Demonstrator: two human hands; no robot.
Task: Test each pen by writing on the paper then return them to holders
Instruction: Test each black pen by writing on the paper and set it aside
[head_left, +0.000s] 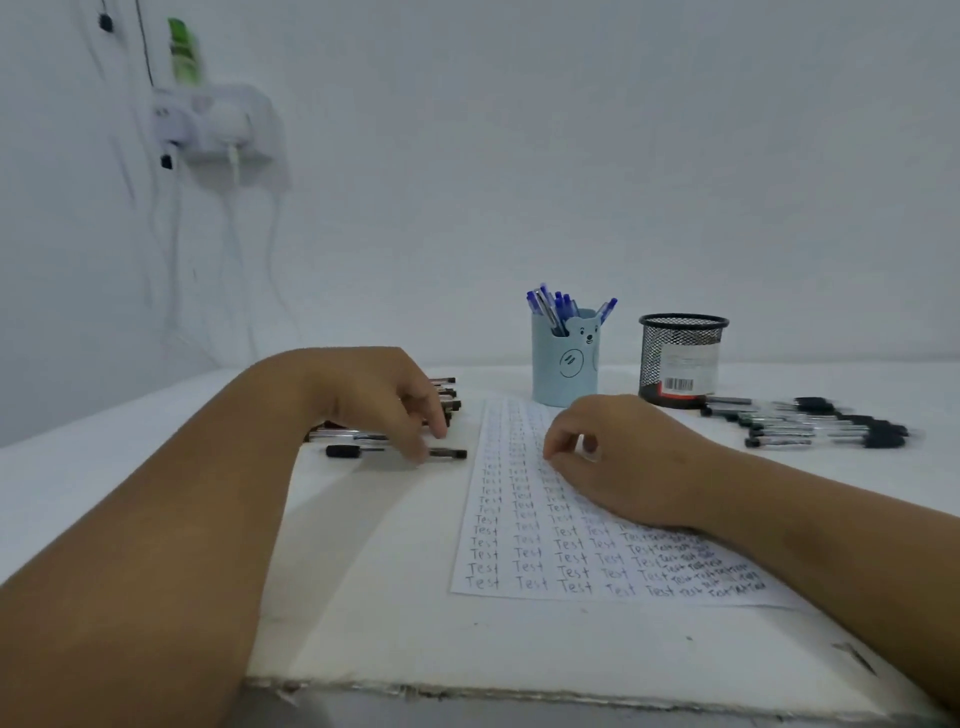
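A sheet of paper (524, 551) covered with rows of the word "Test" lies in the middle of the table. My left hand (384, 400) reaches over a pile of black pens (447, 397) at the left, and its fingertips pinch one black pen (449, 453) that lies on the table beside the paper. On the paper rests my right hand (618, 457), fingers loosely curled and holding nothing. A light blue bear holder (563, 364) with several blue pens stands behind the paper. To its right is a black mesh holder (680, 358).
Several black pens (810, 423) lie in a row at the right of the table. A white wall shelf (218, 122) with cables and a green bottle hangs at the upper left. The table's front edge (519, 693) runs close below the paper.
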